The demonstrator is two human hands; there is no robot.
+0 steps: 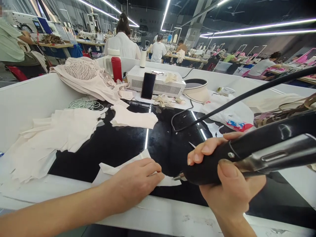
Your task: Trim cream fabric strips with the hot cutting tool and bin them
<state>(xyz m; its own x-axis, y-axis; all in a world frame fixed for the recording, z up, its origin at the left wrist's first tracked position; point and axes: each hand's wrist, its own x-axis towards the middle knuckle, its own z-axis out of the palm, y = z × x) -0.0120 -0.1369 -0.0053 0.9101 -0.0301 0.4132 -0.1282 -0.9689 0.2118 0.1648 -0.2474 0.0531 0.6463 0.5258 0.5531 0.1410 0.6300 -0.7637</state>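
- Left hand (134, 182) lying flat and open, palm down, pressing on a small piece of pale cloth (145, 168) at the near edge of the black desk (118, 144).
- Right hand (227, 177) closed tight around the black handle of a cutting tool (247, 154), thumb on the near side, fingers curled over the top.
- Metal tip of the tool pointing at the small cloth piece, touching or almost touching its right end, just beside the left fingertips; hard to tell which.
- Black cord (247, 95) running from the tool's side up and away to the right, above the desk.
- Left of the small cloth piece: a big messy pile of pale cloth cutouts (54, 135) spread across the desk.
- Behind the small cloth piece: another neat stack of cloth pieces (133, 118).
- Farther behind that stack: a dark phone (148, 85) leaning upright against a white box machine (158, 84).
- Left of the phone: a red bottle (117, 68) and a heap of pale lace clothes (86, 75).
- Right of the white box: a round white and black bowl-shaped thing (196, 89), then a plastic bag (227, 115) with a bright print.
- White wall (24, 102) standing around the desk on the left and back.
- Far behind the desk: other people (122, 41) in white tops sitting at long work rows, backs turned, under long bright lights.
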